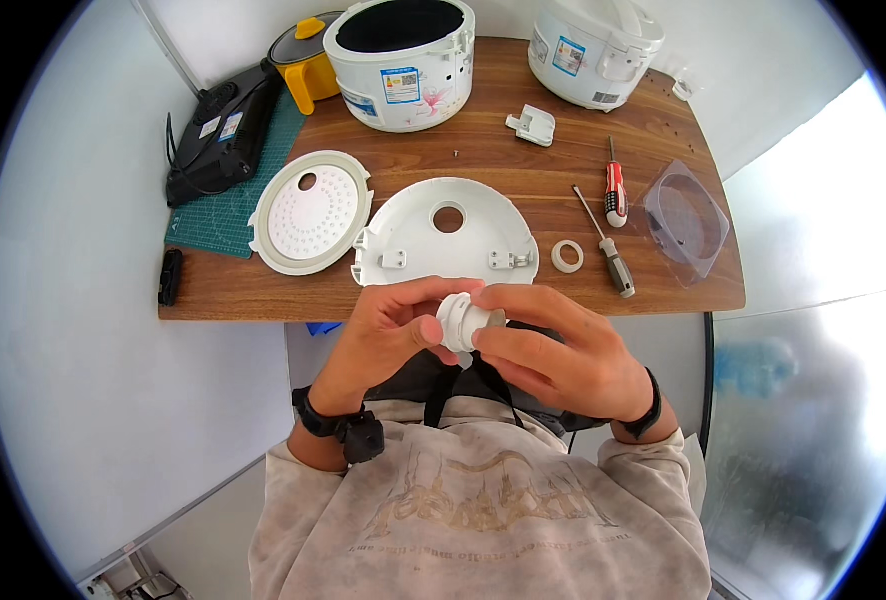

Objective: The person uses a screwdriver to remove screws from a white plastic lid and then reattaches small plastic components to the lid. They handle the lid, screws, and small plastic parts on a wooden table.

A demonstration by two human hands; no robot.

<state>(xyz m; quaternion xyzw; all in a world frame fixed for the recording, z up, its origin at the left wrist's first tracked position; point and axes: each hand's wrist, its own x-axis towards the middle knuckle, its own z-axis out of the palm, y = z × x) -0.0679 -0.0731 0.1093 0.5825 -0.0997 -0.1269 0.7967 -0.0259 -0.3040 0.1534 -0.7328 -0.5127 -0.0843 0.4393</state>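
Just in front of the table's near edge, both my hands hold a small round white plastic steam valve [457, 322]. My left hand [388, 325] is closed round its left side with thumb and fingers. From the right, my right hand [563, 345] pinches it between thumb and fingertips; part of it is hidden behind the fingers. Right beyond the hands lies a white rice cooker lid shell [413, 225], with a round hole and metal fittings. A round inner lid plate [308, 215] with dimples lies to its left, and a white ring [567, 257] to its right.
Two screwdrivers, one grey-handled [618, 270] and one red-handled [616, 195], lie beside a clear plastic box [685, 222]. Behind stand an open rice cooker body [403, 95], a closed rice cooker [593, 60] and a yellow pot [308, 75]. A black appliance [225, 135] rests on a green mat [213, 225].
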